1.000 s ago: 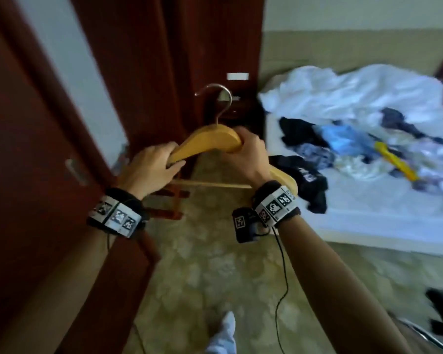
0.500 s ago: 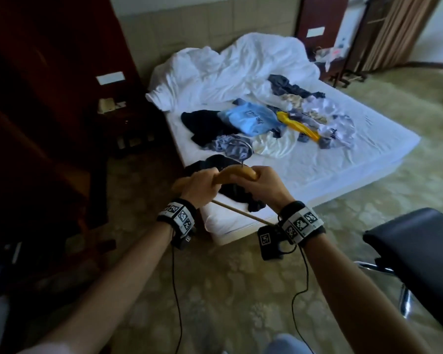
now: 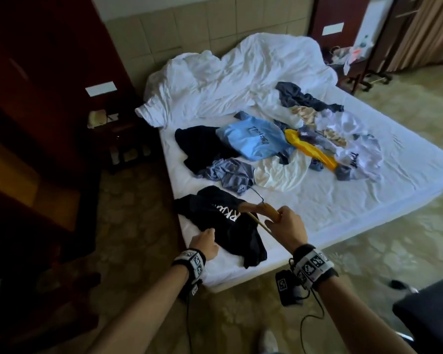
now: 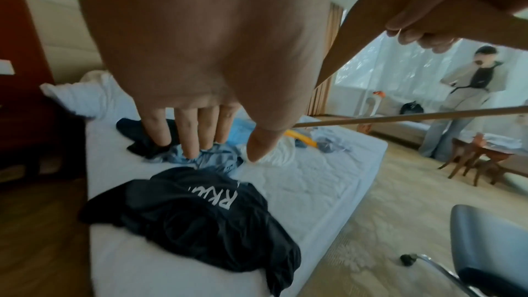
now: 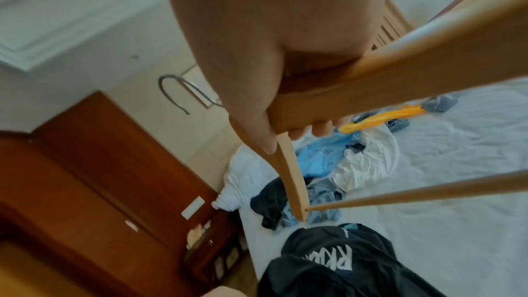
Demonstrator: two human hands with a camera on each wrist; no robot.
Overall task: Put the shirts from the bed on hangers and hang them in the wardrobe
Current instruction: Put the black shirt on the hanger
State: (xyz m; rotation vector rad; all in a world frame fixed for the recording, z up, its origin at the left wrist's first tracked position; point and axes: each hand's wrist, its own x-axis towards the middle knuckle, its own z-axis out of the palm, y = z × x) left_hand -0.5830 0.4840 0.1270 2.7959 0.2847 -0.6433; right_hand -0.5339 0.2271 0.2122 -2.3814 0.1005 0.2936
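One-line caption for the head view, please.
Right hand holds a wooden hanger above the bed while the left hand reaches a black shirt.

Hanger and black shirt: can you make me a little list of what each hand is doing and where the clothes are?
right hand: grips the wooden hanger, held above the bed
left hand: fingers straight, reaching at the black shirt's near edge; a grip not yet visible
black shirt: crumpled, white letters, on the bed's near corner
other clothes: piled mid-bed, blue, yellow, white, grey
bed: white sheet
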